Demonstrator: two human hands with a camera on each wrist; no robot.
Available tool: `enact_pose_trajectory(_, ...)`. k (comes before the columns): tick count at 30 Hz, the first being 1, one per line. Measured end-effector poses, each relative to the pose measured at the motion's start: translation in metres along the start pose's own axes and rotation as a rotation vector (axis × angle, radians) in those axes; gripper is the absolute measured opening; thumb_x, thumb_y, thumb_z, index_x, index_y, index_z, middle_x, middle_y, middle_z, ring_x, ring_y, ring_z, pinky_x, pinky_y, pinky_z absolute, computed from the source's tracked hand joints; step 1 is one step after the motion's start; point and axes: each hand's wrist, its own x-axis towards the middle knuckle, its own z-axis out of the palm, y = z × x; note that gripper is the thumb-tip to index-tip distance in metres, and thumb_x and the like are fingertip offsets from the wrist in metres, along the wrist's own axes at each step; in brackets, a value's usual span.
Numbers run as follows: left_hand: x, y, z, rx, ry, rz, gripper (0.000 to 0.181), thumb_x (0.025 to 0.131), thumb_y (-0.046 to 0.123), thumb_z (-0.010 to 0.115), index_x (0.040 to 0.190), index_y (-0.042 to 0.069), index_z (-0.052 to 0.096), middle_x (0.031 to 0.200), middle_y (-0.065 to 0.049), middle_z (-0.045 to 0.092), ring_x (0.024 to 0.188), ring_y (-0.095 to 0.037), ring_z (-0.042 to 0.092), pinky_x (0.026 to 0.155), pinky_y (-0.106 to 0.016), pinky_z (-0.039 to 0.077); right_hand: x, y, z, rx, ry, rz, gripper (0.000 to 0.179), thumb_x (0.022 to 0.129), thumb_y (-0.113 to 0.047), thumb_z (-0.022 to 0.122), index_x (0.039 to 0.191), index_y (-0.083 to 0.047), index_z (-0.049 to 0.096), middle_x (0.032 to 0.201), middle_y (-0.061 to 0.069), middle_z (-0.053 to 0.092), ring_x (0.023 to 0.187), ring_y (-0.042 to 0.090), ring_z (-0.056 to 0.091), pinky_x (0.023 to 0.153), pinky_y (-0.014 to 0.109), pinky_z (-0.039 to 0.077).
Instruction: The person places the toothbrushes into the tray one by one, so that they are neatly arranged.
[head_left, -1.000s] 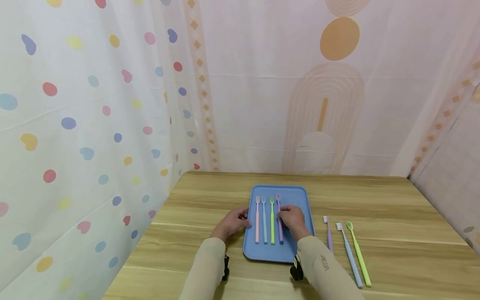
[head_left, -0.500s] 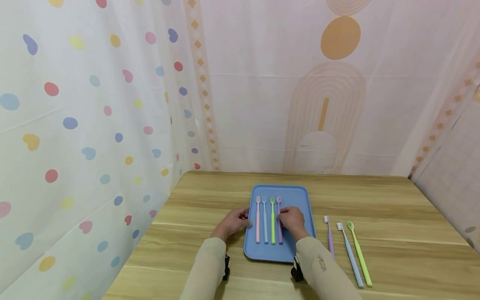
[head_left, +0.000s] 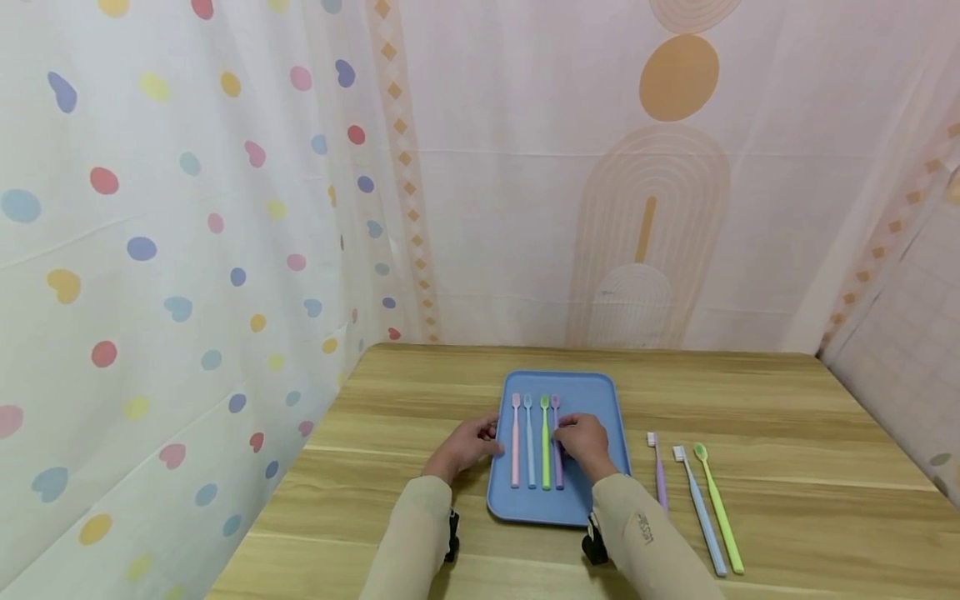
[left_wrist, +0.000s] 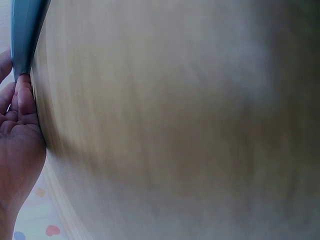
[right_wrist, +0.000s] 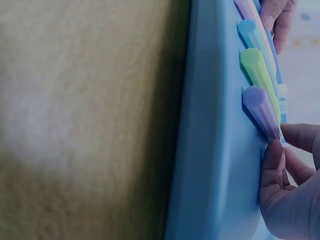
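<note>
A blue tray (head_left: 592, 492) lies on the table with a row of toothbrushes, heads pointing away from me: a pink toothbrush (head_left: 515, 450), a light blue toothbrush (head_left: 531, 454), a green toothbrush (head_left: 546, 454) and a purple toothbrush (head_left: 558, 471). My right hand (head_left: 585, 440) pinches the purple toothbrush near mid-handle between thumb and fingers; the right wrist view shows its handle end (right_wrist: 260, 102) low over the tray floor. At the tray's left rim, my left hand (head_left: 467, 446) holds the edge, with the tray corner (left_wrist: 27, 35) between thumb and fingers in the left wrist view.
Right of the tray, on the wooden table (head_left: 817, 467), lie another purple toothbrush (head_left: 659, 471), a blue toothbrush (head_left: 701, 512) and a green toothbrush (head_left: 720, 508). My right sleeve partly covers that purple one. Patterned curtains (head_left: 510, 208) hang behind and at the left.
The purple toothbrush in my right hand has shifted slightly left and toward me, its head drawing level and closer to the green one. My left hand and the tray stay put.
</note>
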Motion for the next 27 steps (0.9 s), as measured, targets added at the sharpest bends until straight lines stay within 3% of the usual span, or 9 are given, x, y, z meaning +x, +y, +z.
enact_pose_trajectory(19,0.001,-0.002,0.000,0.010,0.005,-0.005,0.061,0.089,0.003,0.070,0.146,0.002,0.048,0.103,-0.008,0.052,0.096,-0.023,0.046,0.080,-0.033,0.040,-0.005,0.001,-0.005,0.116,-0.070,-0.017,0.032,0.090,-0.008,0.067,0.119,0.007,0.066,0.087,0.010,0.065,0.066,0.014,0.056,0.057,0.026,0.046)
enact_pose_trajectory(27,0.002,-0.003,0.000,0.005,-0.001,-0.001,0.060,0.089,0.004,0.071,0.145,0.002,0.048,0.103,-0.008,0.052,0.096,-0.023,0.047,0.080,-0.034,0.040,-0.015,-0.003,-0.020,0.155,-0.077,-0.019,0.031,0.095,-0.010,0.064,0.121,0.006,0.066,0.101,0.014,0.065,0.080,0.020,0.061,0.067,0.030,0.053)
